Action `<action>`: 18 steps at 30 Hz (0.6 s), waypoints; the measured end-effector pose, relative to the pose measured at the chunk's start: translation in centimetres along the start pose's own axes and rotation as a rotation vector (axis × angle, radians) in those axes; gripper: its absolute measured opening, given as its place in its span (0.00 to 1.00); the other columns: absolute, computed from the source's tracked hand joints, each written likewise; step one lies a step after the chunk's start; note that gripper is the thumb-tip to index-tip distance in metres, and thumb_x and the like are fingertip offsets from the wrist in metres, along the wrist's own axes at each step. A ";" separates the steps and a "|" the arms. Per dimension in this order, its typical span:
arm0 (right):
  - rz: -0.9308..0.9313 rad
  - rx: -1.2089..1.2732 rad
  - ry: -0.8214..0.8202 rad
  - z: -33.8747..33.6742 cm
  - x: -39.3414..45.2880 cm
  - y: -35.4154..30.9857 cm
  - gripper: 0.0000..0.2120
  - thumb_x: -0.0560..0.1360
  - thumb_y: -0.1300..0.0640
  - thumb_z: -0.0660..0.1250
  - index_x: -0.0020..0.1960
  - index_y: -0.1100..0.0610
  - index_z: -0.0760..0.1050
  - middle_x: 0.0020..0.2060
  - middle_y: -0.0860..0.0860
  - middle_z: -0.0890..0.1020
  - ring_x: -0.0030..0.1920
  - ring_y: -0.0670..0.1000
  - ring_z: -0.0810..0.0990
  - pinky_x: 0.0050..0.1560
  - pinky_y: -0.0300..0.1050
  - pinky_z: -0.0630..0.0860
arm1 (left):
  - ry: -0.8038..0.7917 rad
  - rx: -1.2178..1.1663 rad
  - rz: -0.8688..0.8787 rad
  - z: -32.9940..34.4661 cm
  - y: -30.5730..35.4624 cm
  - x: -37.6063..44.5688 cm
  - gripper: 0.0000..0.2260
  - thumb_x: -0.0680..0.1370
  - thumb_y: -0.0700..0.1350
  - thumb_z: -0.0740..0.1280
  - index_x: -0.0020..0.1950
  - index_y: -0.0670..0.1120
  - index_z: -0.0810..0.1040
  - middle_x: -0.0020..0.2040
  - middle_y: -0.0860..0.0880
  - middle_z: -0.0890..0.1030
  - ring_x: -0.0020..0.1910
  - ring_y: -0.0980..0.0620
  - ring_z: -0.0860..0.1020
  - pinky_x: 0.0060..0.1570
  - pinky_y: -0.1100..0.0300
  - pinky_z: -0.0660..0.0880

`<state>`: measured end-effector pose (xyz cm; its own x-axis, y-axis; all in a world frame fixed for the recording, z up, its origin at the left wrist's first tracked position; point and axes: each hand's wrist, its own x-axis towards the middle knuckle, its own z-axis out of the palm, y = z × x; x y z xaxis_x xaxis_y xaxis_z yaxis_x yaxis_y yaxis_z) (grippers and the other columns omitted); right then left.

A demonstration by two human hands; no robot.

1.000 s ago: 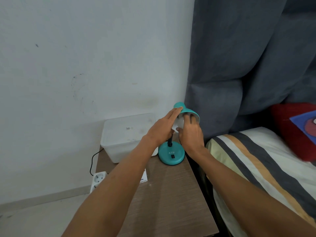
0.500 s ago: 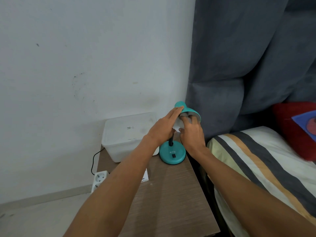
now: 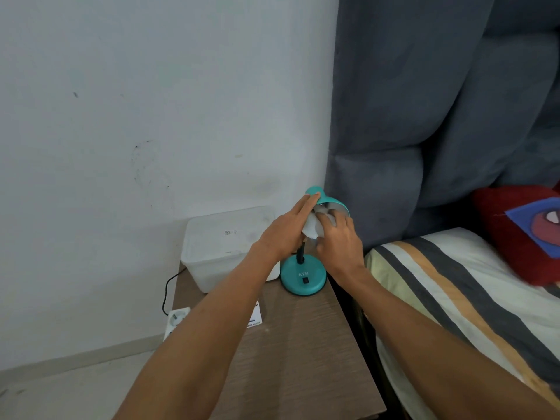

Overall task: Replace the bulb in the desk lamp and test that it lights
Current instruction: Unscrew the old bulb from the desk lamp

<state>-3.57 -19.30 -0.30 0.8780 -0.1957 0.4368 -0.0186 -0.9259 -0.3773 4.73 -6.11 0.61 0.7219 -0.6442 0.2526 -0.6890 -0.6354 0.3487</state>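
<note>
**Two-handed grip at the lamp head: bulb in the right hand, shade steadied by the left**

Fingers of the right hand curl around the white rounded bulb, which sits at the mouth of the teal metal cone shade of the small desk lamp. The left hand lies flat against the shade's near side, fingers extended toward its crown; it braces rather than clenches. Whether the bulb's cap is seated in the socket cannot be told, since both hands cover the junction.

Below the grip, a thin black neck drops to the round teal base, which carries a black rocker switch on its near face. Left of the grip stands a translucent white plastic box. Down and left, a black cord runs to a white socket strip. Base and box rest on a brown wood-grain bedside table.

Handling, as a judgement: the bulb is light, smooth and probably brittle. It should be taken around its widest part with spread fingertips and turned with modest torque. The lamp appears light with a slender neck, so the head will likely twist or tip unless the shade is held. Overtightening or a slip toward the table edge is the main risk.
</note>
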 end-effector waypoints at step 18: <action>-0.146 -0.019 -0.121 -0.7 -7.6 -2.9 0.25 0.70 0.54 0.71 0.66 0.52 0.75 0.60 0.50 0.80 0.60 0.56 0.73 0.44 0.51 0.79 | 0.129 -0.167 -0.396 -0.6 -2.8 -15.8 0.45 0.74 0.52 0.78 0.84 0.48 0.56 0.81 0.45 0.64 0.79 0.45 0.62 0.74 0.54 0.62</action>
<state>-10.53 -15.34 -2.00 0.9231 -0.0196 0.3840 0.1052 -0.9477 -0.3013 -4.73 6.10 -3.85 0.9374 -0.2997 0.1774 -0.3456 -0.7382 0.5793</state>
